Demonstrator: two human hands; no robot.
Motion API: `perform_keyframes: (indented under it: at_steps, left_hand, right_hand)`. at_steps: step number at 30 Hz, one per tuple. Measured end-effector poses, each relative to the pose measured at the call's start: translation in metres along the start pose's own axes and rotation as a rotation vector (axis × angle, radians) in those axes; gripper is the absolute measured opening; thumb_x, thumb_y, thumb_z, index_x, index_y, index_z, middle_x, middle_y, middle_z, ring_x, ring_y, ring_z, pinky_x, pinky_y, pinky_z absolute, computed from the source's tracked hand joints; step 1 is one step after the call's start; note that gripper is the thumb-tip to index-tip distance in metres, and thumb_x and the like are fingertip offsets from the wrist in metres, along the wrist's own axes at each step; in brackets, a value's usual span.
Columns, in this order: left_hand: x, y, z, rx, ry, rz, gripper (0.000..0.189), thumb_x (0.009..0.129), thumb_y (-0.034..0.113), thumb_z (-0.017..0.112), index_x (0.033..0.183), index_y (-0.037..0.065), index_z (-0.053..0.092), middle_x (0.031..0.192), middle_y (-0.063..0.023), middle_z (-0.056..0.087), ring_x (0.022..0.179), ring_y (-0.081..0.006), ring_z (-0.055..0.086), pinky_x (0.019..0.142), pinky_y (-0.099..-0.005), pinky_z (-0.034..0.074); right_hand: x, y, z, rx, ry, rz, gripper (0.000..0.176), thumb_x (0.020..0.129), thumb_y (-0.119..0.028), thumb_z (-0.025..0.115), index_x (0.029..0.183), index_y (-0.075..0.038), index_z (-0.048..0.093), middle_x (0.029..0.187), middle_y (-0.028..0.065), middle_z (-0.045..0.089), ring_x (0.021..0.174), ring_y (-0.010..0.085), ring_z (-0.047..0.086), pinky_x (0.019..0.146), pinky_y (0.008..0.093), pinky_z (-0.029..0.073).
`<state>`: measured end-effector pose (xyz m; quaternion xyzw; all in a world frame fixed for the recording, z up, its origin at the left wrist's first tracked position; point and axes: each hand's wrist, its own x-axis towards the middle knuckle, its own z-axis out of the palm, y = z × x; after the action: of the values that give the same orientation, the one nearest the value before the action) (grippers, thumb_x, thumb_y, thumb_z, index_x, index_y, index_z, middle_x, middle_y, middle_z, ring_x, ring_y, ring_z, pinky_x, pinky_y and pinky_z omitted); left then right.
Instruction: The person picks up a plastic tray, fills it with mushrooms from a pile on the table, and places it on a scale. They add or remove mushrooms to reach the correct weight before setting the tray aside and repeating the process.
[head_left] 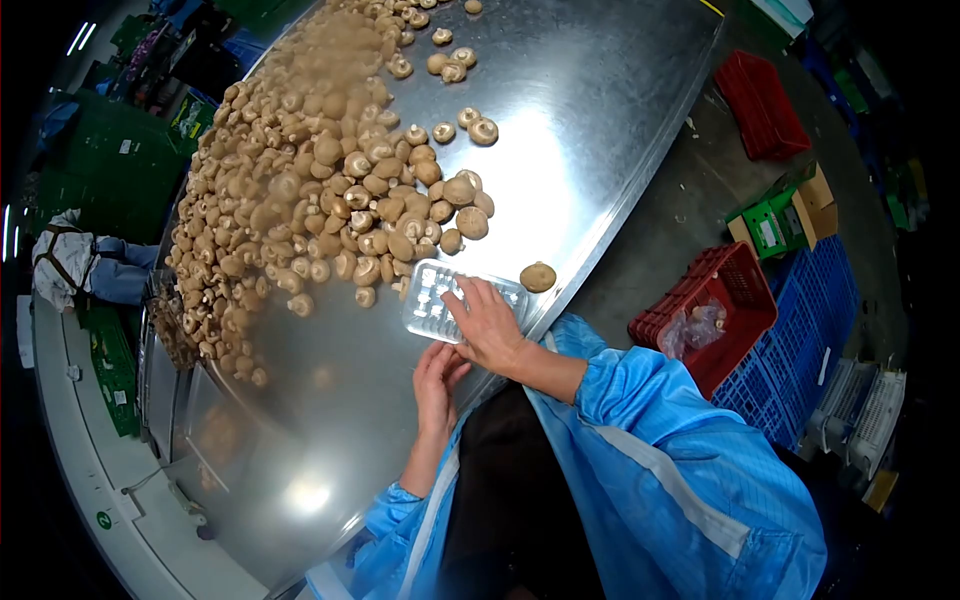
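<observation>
A clear plastic tray [425,312] with a ridged bottom lies on the steel table, near the table's edge in front of me. Over its right part rests my right hand [492,328], fingers and thumb spread and stretched across the tray. Just below the tray's near side is my left hand [436,385], its fingers loosely bent and apart, the tips close to the right hand. No mushroom shows in the tray, though the right hand covers part of it. A single brown mushroom [538,277] sits to the right of the tray, close to the table edge.
A large heap of mushrooms [300,190] covers the table's far left, with several loose ones beside it. On the floor at right stand a red crate [640,325] holding plastic bags, a blue pallet [815,300], a green box [775,228] and another red crate [760,105]. A person [75,265] is at far left.
</observation>
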<state>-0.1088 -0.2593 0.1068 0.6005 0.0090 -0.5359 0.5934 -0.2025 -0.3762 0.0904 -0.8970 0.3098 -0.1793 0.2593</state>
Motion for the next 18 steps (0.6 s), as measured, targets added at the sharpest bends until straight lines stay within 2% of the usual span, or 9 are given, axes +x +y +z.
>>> perform_keyframes:
  at_steps: [5,11,14,17,18]
  left_hand:
    - [-0.001,-0.001,-0.001,-0.006,-0.001,0.004,0.032,0.095,0.016,0.055,0.121,-0.003,0.055,0.105,-0.0101,0.064,0.092,-0.0164,0.063,0.079,-0.0278,0.054]
    - [-0.001,0.0,0.001,-0.008,0.01,-0.001,0.031,0.095,0.014,0.055,0.12,-0.005,0.054,0.105,-0.0117,0.064,0.092,-0.0175,0.064,0.077,-0.0285,0.055]
    - [-0.002,-0.001,0.002,-0.011,0.017,-0.008,0.034,0.095,0.014,0.056,0.122,-0.006,0.052,0.106,-0.0123,0.063,0.092,-0.0177,0.064,0.078,-0.0286,0.055]
    - [-0.002,0.0,0.005,-0.04,0.025,0.002,0.036,0.095,0.015,0.056,0.124,-0.006,0.05,0.108,-0.0126,0.063,0.094,-0.0183,0.064,0.078,-0.0283,0.055]
    - [-0.002,0.0,0.004,-0.026,0.018,0.004,0.037,0.095,0.015,0.056,0.125,-0.006,0.05,0.109,-0.013,0.063,0.095,-0.0186,0.064,0.079,-0.0283,0.055]
  right_hand:
    - [-0.002,0.0,-0.002,0.02,0.002,-0.014,0.074,0.062,-0.018,0.08,0.126,-0.001,0.047,0.132,0.026,0.042,0.121,0.0392,0.042,0.103,0.0453,0.035]
    - [-0.003,0.0,-0.009,0.049,-0.036,-0.007,0.075,0.061,-0.019,0.082,0.126,-0.003,0.048,0.134,0.0243,0.041,0.121,0.039,0.041,0.105,0.0452,0.035]
    - [-0.003,0.002,-0.009,0.029,0.049,-0.071,0.067,0.065,-0.018,0.077,0.124,-0.003,0.05,0.12,0.0192,0.051,0.113,0.0341,0.047,0.099,0.0428,0.038]
    - [-0.007,0.005,0.003,0.082,-0.063,-0.166,0.056,0.07,-0.015,0.069,0.122,-0.003,0.053,0.1,0.0117,0.057,0.099,0.0284,0.052,0.091,0.0396,0.04]
    - [-0.007,0.003,0.006,0.12,0.082,-0.238,0.051,0.072,-0.013,0.064,0.121,-0.003,0.055,0.085,0.0068,0.056,0.087,0.0255,0.052,0.085,0.0373,0.04]
